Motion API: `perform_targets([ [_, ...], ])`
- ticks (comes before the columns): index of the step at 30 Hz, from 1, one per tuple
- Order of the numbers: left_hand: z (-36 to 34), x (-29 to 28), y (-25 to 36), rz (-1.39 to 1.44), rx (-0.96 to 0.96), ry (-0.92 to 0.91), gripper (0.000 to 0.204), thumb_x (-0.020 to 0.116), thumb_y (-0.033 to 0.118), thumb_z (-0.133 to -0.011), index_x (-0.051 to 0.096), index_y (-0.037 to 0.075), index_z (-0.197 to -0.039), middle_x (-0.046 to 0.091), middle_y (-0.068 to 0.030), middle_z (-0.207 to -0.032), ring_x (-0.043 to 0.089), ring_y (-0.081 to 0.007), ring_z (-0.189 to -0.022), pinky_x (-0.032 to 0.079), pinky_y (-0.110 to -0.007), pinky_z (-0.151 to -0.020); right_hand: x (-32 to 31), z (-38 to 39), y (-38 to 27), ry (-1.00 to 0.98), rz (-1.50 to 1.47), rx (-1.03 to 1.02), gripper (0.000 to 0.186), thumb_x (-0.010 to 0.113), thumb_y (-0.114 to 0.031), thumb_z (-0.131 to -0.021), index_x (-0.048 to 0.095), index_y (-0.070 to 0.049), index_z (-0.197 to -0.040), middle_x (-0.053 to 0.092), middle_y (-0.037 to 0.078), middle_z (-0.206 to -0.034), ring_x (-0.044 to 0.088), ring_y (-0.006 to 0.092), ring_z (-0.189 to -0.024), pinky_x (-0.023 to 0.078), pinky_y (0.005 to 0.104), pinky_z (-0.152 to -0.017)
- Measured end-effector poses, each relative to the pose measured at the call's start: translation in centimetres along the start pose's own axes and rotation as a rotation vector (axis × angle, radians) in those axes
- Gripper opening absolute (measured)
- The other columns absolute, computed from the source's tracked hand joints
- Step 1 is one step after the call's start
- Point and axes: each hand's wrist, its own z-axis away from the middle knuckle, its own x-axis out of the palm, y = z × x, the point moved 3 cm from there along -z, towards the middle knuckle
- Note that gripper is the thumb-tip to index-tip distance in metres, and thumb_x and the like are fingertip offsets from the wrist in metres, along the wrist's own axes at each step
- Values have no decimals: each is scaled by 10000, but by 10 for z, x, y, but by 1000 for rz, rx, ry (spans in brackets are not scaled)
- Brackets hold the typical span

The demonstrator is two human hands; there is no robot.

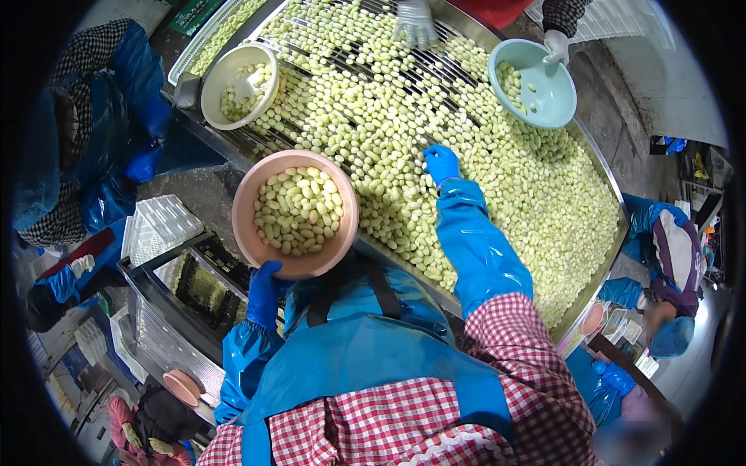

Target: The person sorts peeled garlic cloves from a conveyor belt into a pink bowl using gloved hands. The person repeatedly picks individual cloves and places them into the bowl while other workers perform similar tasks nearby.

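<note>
My left hand (pixel 264 283), in a blue glove, grips the lower rim of a pink bowl (pixel 242 237) holding pale green oval beans or fruits (pixel 299 206). My right hand (pixel 440 163), also blue-gloved, is closed low over the wide spread of the same produce (pixel 536 225) on a slatted metal sorting table (pixel 614 190); what its curled fingers hold, if anything, is hidden. Dark slats show through the layer around and above this hand.
A cream bowl (pixel 214 97) sits upper left. A co-worker's white glove (pixel 556 46) holds a light-blue bowl (pixel 544 85); another gloved hand (pixel 416 23) reaches in at top. Co-workers (pixel 109 132) flank the table. Crates (pixel 159 225) stand lower left.
</note>
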Motion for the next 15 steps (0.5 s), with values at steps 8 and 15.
perform_targets([
  [8,7,-15,-7,-39,44,75,428,604,209,-800,538,-57,-1130,625,-162,-999,645,-264,-873,542,-373,-708,4,77,-152,-480,-726,-60,367,577,-162,-923,537,-43,-1268,524,107,-1299,545,215,-1125,470,337,-939],
  [15,-2,-5,-7,-15,12,74,434,595,199,-805,543,-73,-1138,635,-177,-996,654,-288,-840,553,-385,-701,37,-21,-53,17,339,-412,260,596,-105,-834,660,-155,-1082,582,110,-976,569,333,-873,483,386,-801],
])
